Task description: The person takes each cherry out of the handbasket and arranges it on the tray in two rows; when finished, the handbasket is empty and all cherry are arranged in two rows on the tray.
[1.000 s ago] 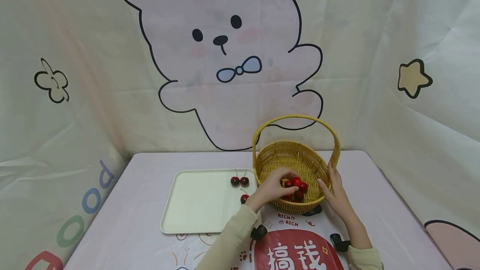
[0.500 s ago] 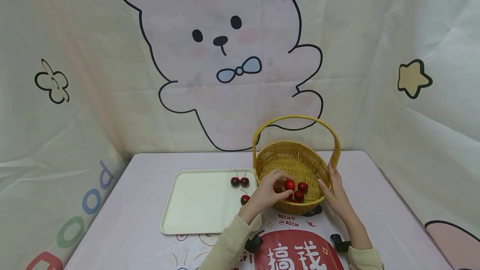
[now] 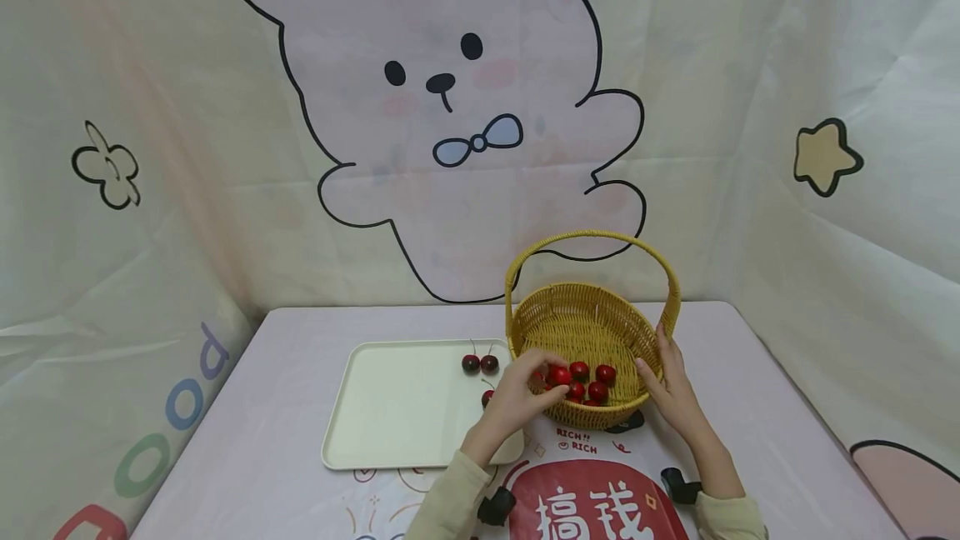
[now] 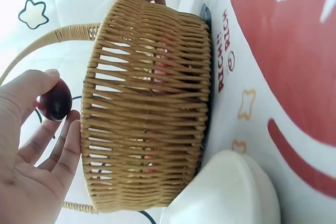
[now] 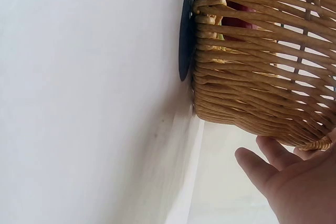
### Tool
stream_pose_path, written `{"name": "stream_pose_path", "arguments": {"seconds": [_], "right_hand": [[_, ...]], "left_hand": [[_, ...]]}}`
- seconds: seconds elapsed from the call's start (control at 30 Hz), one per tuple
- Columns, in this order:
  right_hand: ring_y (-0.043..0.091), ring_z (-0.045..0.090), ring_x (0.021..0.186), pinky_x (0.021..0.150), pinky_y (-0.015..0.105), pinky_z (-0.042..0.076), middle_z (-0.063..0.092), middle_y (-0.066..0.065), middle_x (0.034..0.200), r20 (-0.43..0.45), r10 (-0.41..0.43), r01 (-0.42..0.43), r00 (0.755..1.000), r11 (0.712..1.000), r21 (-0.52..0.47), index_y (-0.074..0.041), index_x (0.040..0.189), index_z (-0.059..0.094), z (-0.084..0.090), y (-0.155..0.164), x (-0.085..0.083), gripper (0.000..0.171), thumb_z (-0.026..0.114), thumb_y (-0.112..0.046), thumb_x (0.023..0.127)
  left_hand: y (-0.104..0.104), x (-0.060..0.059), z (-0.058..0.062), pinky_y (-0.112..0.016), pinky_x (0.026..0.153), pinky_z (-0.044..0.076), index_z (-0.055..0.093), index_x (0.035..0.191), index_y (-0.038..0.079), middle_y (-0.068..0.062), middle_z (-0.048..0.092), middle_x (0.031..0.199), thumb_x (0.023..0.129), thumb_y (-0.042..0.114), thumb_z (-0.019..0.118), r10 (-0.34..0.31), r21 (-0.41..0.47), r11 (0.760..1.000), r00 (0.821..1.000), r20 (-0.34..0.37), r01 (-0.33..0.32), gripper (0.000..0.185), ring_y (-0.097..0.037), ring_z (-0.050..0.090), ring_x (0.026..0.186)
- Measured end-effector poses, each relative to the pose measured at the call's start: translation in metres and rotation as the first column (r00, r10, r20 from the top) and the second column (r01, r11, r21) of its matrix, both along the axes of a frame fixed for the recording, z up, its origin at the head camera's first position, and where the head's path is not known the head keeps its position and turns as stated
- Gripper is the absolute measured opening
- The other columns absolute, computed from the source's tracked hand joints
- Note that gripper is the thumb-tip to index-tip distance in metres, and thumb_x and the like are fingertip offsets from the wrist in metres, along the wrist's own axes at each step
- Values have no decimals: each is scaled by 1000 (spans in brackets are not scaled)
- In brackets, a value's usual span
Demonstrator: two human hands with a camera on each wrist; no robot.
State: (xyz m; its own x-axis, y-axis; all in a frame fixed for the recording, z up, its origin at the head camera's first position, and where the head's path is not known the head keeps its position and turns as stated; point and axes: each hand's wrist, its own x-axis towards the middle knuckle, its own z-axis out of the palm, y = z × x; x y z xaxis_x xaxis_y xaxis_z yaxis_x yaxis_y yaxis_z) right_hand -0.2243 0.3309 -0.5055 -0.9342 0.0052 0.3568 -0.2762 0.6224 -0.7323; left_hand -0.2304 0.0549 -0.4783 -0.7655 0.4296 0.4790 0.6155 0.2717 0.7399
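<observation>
**Left grip holds a cherry at the basket's rim**

The left hand [image 3: 517, 394] pinches a dark red cherry [image 3: 559, 374] between thumb and fingertips, so the left grip is narrow and closed round the fruit. In the left wrist view the cherry [image 4: 54, 99] sits at the tip of the thumb, just outside the woven wall of the wicker basket [image 4: 149, 103], with the other fingers loosely spread below it. Seen from the head view, the held cherry hangs over the basket's near left rim.

Just beyond that grip, inside the basket [image 3: 600, 419], lie more red cherries [image 3: 592, 382], close together on the woven floor. To the grip's left, a cream tray [image 3: 390, 415] rests on the worktop [image 3: 285, 407], touching or nearly touching the basket. Two dark cherries [image 3: 479, 362] lie near the tray's far right corner, and a third [image 3: 487, 396] shows partly behind the left hand.

The right hand [image 3: 671, 390] rests against the basket's right side, below the foot of the arched handle [image 3: 592, 234]. Its fingers are straight and relaxed, so the right grip is wide and holds nothing; the right wrist view shows the fingers [image 5: 262, 169] apart beside the weave.
</observation>
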Motion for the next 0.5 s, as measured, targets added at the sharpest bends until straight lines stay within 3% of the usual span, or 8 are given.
{"name": "stream_pose_path", "arguments": {"seconds": [0.33, 0.5], "right_hand": [[57, 16, 130, 90, 76, 22, 3, 28, 150, -3, 6, -6, 1000, 1000, -5, -19, 150, -1, 0, 0, 0, 74, 49, -20, 96], [57, 17, 128, 90, 76, 22, 3, 29, 150, 4, 3, -3, 1000, 1000, 4, -19, 150, -1, 0, 0, 0, 74, 49, -20, 96]], "left_hand": [[-18, 5, 4, -27, 72, 54, 63, 110, 11, 1, 57, 107, 83, 21, 70, 7, 25, 1000, 999, 32, -8, 29, -11, 60, 84], [-28, 5, 2, -24, 75, 54, 63, 111, 12, 0, 57, 106, 83, 19, 70, -5, 19, 1000, 999, 46, 4, 29, -12, 61, 84]]}}
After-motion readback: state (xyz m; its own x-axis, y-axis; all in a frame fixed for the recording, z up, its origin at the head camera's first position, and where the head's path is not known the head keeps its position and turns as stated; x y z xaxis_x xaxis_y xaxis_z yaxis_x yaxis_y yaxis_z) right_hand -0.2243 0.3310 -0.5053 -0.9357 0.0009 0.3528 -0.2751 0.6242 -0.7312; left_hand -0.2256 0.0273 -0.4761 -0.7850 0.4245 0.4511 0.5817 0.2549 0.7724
